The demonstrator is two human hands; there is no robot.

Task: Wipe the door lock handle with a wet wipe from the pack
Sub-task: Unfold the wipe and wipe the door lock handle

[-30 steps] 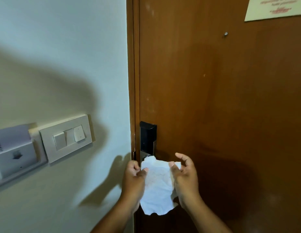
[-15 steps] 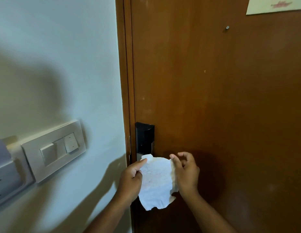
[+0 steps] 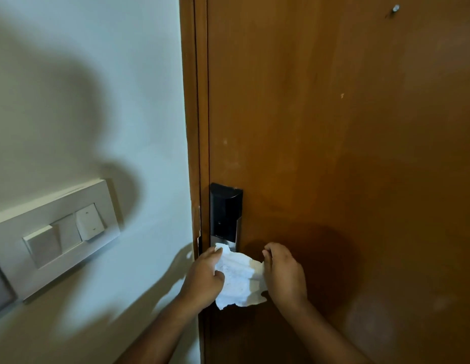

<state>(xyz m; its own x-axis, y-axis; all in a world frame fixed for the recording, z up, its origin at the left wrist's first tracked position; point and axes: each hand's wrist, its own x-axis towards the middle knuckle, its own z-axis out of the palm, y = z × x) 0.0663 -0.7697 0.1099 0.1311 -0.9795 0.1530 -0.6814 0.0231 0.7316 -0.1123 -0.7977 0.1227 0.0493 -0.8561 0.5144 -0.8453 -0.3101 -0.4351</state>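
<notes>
A person's two hands stretch a crumpled white wet wipe point(image 3: 239, 279) against a glossy brown wooden door point(image 3: 346, 153), directly below the black lock body point(image 3: 225, 212). The left hand point(image 3: 203, 278) pinches the wipe's upper left corner between thumb and fingers; the right hand point(image 3: 283, 271) is curled over its right edge, fingers bent toward the door. Both hands are closed on the wipe, set apart with the thin, wrinkled sheet spread between them. The sheet hangs loosely, its longer side running roughly top to bottom and its ragged lower edge free below the hands. The handle itself is hidden behind the wipe and hands, so its direction cannot be told. The lock body is a tall, narrow rectangular plate, its long axis vertical, dark and smooth on top with a brushed metal strip at its foot, touching the wipe's top corner. It sits just right of the door's edge and the brown frame point(image 3: 192, 127). Left of the lock, past the frame, a matte pale wall point(image 3: 97, 88) carries a white rectangular switch plate point(image 3: 55, 237) with raised rockers. Right of the lock, the door face is broad and bare, with a small metal stud point(image 3: 395, 7) high up.
</notes>
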